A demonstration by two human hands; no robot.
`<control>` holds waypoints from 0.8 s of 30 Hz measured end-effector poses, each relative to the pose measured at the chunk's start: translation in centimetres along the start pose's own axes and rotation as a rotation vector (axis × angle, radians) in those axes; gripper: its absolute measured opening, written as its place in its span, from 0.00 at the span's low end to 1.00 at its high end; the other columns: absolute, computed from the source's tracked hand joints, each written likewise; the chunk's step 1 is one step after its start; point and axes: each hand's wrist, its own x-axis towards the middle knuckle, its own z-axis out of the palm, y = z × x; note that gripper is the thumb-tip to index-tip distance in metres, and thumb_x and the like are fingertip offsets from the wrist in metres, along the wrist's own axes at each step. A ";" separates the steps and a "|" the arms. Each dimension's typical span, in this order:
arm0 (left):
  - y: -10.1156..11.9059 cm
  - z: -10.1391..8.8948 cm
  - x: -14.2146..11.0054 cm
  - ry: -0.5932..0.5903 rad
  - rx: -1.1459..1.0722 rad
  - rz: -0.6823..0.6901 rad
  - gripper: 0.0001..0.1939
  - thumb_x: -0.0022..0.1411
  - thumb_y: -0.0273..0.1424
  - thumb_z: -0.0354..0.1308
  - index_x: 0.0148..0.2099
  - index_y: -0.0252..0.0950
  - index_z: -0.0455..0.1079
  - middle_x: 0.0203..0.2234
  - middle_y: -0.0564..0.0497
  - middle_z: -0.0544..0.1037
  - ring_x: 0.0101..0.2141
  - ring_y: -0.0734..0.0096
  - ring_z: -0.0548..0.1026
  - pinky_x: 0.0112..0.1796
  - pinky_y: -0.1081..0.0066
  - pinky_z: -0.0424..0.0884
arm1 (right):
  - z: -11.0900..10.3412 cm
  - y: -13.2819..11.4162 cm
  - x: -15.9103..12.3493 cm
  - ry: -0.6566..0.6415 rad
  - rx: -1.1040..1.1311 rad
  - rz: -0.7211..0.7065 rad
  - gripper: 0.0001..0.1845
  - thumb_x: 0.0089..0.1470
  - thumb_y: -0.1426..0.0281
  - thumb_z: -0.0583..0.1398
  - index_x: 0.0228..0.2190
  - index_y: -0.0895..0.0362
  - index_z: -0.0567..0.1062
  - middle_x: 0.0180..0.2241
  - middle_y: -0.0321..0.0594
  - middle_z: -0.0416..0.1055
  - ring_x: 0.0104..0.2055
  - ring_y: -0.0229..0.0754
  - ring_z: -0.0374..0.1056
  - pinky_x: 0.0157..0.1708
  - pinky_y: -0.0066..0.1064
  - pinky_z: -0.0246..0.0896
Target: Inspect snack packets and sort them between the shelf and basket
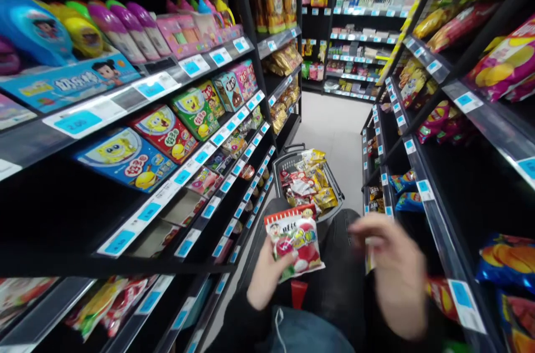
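My left hand (267, 275) is closed on the lower left of a small snack bag (300, 244), its thumb across the front. The bag has a red-and-white striped top, a cartoon face and pictures of red fruit. To the right, my right hand (395, 275) is smeared by motion, close to the right-hand shelves; its fingers are too blurred to read. A pale sliver shows beside its palm, and I cannot make out what it is. Beyond my knees, a grey shopping basket (285, 162) on the floor holds several gold, red and white snack packets (307, 181).
Shelves with blue price tags (183, 176) line the left side, bearing cartoon snack boxes (165, 133) and toy-like bottles. Bagged snacks (507, 60) fill parts of the right shelves. A pale floor aisle (330, 119) leads to stocked shelves at the back.
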 end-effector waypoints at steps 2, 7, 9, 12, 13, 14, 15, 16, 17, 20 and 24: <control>0.8 0.2 -0.2 0.034 0.271 0.264 0.22 0.51 0.29 0.59 0.49 0.34 0.63 0.42 0.44 0.75 0.41 0.61 0.74 0.42 0.64 0.70 | 2.5 1.1 0.8 -0.167 0.106 0.127 0.17 0.54 0.58 0.52 0.39 0.55 0.70 0.28 0.40 0.72 0.27 0.40 0.69 0.26 0.29 0.65; 3.7 0.4 0.1 0.090 0.981 1.076 0.16 0.55 0.23 0.53 0.45 0.39 0.70 0.43 0.48 0.75 0.43 0.62 0.70 0.43 0.65 0.68 | 5.7 3.7 2.3 -0.322 0.803 0.473 0.32 0.47 0.50 0.56 0.51 0.51 0.60 0.44 0.44 0.70 0.37 0.45 0.70 0.31 0.36 0.68; 4.6 0.3 0.2 0.068 1.091 1.205 0.18 0.54 0.22 0.53 0.47 0.42 0.70 0.43 0.49 0.75 0.45 0.61 0.68 0.44 0.63 0.67 | 5.7 3.6 2.8 -0.247 0.914 0.520 0.28 0.46 0.56 0.60 0.48 0.53 0.65 0.43 0.44 0.71 0.40 0.47 0.70 0.36 0.38 0.68; 5.2 -0.2 0.5 0.019 0.962 1.076 0.20 0.50 0.31 0.60 0.49 0.43 0.70 0.52 0.46 0.67 0.52 0.54 0.61 0.49 0.55 0.62 | 5.4 3.1 3.5 -0.150 0.970 0.481 0.21 0.41 0.64 0.65 0.40 0.56 0.71 0.38 0.42 0.74 0.41 0.47 0.70 0.40 0.39 0.67; 5.2 -0.4 0.6 -0.004 0.833 0.983 0.24 0.48 0.36 0.62 0.50 0.42 0.68 0.55 0.45 0.62 0.54 0.51 0.58 0.50 0.53 0.61 | 5.3 3.1 3.6 -0.127 0.978 0.466 0.20 0.41 0.65 0.65 0.38 0.56 0.72 0.37 0.42 0.75 0.40 0.47 0.70 0.41 0.39 0.67; 5.1 -0.6 0.7 -0.040 0.669 0.878 0.29 0.47 0.40 0.63 0.53 0.42 0.66 0.57 0.43 0.58 0.55 0.50 0.57 0.50 0.52 0.60 | 5.3 3.1 3.6 -0.108 0.980 0.458 0.18 0.41 0.65 0.65 0.37 0.55 0.72 0.36 0.41 0.75 0.40 0.47 0.71 0.40 0.39 0.67; 5.0 -0.6 0.7 -0.086 0.484 0.772 0.34 0.46 0.43 0.63 0.56 0.41 0.62 0.58 0.42 0.56 0.55 0.49 0.57 0.49 0.52 0.62 | 5.3 3.1 3.6 -0.097 0.976 0.454 0.18 0.42 0.65 0.64 0.37 0.55 0.72 0.35 0.41 0.75 0.40 0.47 0.71 0.40 0.40 0.67; 4.8 -0.7 0.7 -0.140 0.304 0.665 0.37 0.45 0.44 0.63 0.57 0.41 0.59 0.58 0.41 0.57 0.54 0.50 0.60 0.47 0.53 0.64 | 5.2 3.2 3.4 -0.093 0.964 0.448 0.18 0.42 0.64 0.64 0.37 0.55 0.72 0.35 0.41 0.75 0.40 0.47 0.71 0.40 0.40 0.68; 4.6 -0.6 0.5 -0.190 0.153 0.556 0.38 0.45 0.43 0.63 0.58 0.41 0.57 0.56 0.41 0.59 0.51 0.51 0.64 0.44 0.55 0.68 | 5.2 3.4 3.2 -0.099 0.944 0.436 0.17 0.43 0.64 0.63 0.38 0.55 0.72 0.36 0.41 0.75 0.40 0.47 0.71 0.40 0.40 0.68; 4.4 -0.1 -0.3 -0.222 -0.046 0.284 0.33 0.43 0.36 0.66 0.54 0.40 0.64 0.49 0.43 0.68 0.40 0.57 0.72 0.33 0.63 0.74 | 4.9 4.0 2.2 -0.152 0.804 0.345 0.17 0.47 0.62 0.61 0.40 0.55 0.71 0.40 0.42 0.74 0.41 0.46 0.70 0.44 0.41 0.66; 4.3 0.4 -1.2 -0.123 -0.042 0.201 0.23 0.42 0.31 0.66 0.44 0.34 0.73 0.42 0.44 0.74 0.34 0.61 0.74 0.28 0.68 0.74 | 3.9 4.8 1.0 -0.152 0.456 0.171 0.28 0.47 0.65 0.61 0.50 0.56 0.63 0.49 0.44 0.68 0.48 0.46 0.66 0.50 0.39 0.61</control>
